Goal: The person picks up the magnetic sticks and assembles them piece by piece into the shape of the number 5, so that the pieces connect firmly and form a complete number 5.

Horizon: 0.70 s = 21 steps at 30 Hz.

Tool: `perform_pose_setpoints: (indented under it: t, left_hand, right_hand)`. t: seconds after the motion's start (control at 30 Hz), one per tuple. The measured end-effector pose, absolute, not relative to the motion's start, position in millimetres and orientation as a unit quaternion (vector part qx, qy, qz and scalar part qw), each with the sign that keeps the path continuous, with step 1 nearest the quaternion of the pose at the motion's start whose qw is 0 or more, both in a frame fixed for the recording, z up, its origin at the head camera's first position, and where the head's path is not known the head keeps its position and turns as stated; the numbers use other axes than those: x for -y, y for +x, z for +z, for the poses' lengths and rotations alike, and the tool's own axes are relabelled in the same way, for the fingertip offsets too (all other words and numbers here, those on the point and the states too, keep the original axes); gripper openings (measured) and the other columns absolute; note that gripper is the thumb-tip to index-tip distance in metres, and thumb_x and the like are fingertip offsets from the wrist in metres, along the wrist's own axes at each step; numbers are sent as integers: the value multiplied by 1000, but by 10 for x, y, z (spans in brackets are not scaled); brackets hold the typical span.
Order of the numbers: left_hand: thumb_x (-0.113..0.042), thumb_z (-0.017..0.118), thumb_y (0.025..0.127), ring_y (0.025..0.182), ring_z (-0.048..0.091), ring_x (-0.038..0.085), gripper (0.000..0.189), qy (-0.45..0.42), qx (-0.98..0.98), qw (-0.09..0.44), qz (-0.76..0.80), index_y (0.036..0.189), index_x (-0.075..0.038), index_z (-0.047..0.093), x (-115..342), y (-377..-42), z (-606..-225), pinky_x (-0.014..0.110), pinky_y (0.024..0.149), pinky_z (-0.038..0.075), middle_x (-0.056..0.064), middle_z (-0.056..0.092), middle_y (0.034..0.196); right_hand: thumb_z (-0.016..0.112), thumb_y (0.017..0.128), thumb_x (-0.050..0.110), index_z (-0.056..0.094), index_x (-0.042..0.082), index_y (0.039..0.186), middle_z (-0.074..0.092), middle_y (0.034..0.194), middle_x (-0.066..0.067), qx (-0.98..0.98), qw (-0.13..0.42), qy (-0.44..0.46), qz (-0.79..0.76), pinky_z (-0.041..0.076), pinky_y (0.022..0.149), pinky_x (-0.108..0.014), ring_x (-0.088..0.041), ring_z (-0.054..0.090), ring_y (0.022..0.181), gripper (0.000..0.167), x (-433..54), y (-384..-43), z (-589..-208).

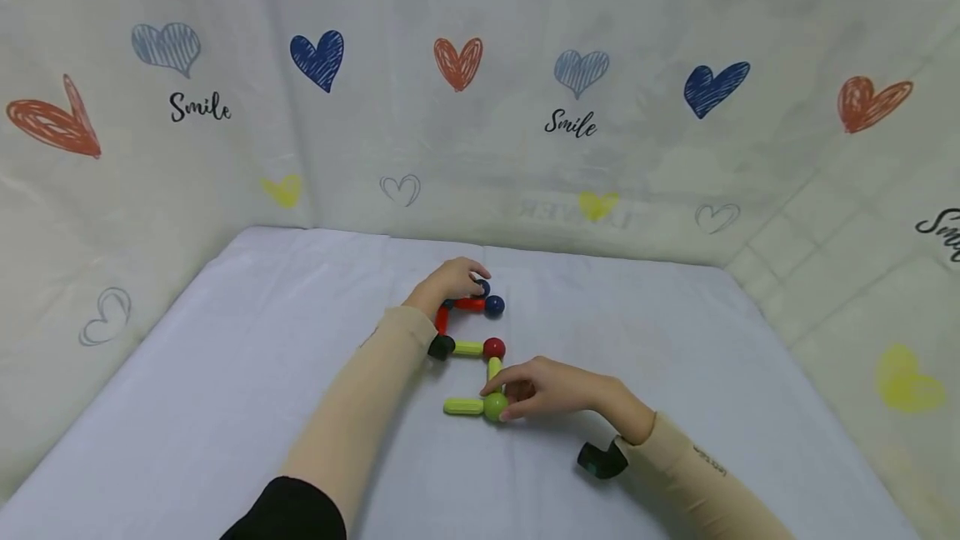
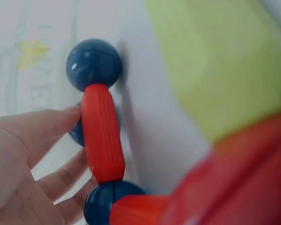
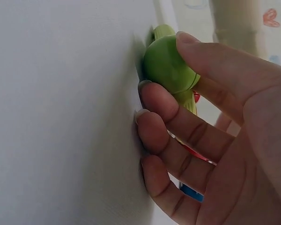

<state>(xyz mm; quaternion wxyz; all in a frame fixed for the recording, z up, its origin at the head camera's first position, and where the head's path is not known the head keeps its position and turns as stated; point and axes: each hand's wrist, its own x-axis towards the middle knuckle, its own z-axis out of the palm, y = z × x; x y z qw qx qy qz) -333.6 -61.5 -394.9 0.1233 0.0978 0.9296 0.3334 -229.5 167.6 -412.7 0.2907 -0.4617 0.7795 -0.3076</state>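
A chain of magnetic rods and balls lies on the white cloth. In the head view my left hand [image 1: 448, 280] is at the chain's far end, its thumb and fingers pinching a blue ball [image 1: 484, 287]. Beside it a red rod [image 1: 470, 304] ends in another blue ball [image 1: 494, 306]; a second red rod [image 1: 442, 321] runs nearer. Yellow-green rods [image 1: 468, 348] meet at a red ball [image 1: 493, 347]. My right hand [image 1: 551, 386] pinches the green ball [image 3: 166, 65] at the near corner, from which a yellow-green rod [image 1: 463, 407] points left. The left wrist camera hides one joint.
A white cloth [image 1: 637, 332] covers the table. Behind it hangs a pale curtain [image 1: 510, 123] printed with hearts and "Smile". Dark wrist cameras, such as the right one [image 1: 602, 461], sit under the wrists close to the cloth.
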Motion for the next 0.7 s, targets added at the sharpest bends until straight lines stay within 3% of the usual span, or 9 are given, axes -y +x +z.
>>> perform_pose_setpoints:
  t: [0.2, 0.43, 0.7]
  left_hand:
    - [-15, 65, 101, 119, 55, 29, 33, 88, -942, 116, 303, 134, -13, 68, 574, -3318, -3937, 45, 107, 41, 15, 59, 140]
    - [-17, 66, 100, 111, 59, 28, 35, 71, -933, 91, 341, 134, -14, 67, 656, -3346, -3948, 44, 99, 47, 14, 63, 131]
    - [-16, 65, 101, 117, 60, 31, 38, 87, -925, 88, 359, 138, -12, 64, 791, -3233, -3874, 43, 100, 50, 16, 62, 135]
  right_hand:
    - [74, 96, 21, 68, 16, 131, 65, 89, 10, -781, 291, -461, -306, 51, 74, -24, -4, 58, 77, 36, -1680, -2295, -4122]
    - [75, 96, 20, 69, 17, 130, 67, 92, 10, -784, 291, -453, -308, 54, 81, -26, -6, 61, 82, 35, -1670, -2293, -4126]
    - [75, 95, 20, 69, 15, 130, 67, 93, 10, -781, 296, -456, -308, 54, 82, -26, -6, 61, 83, 35, -1662, -2330, -4134]
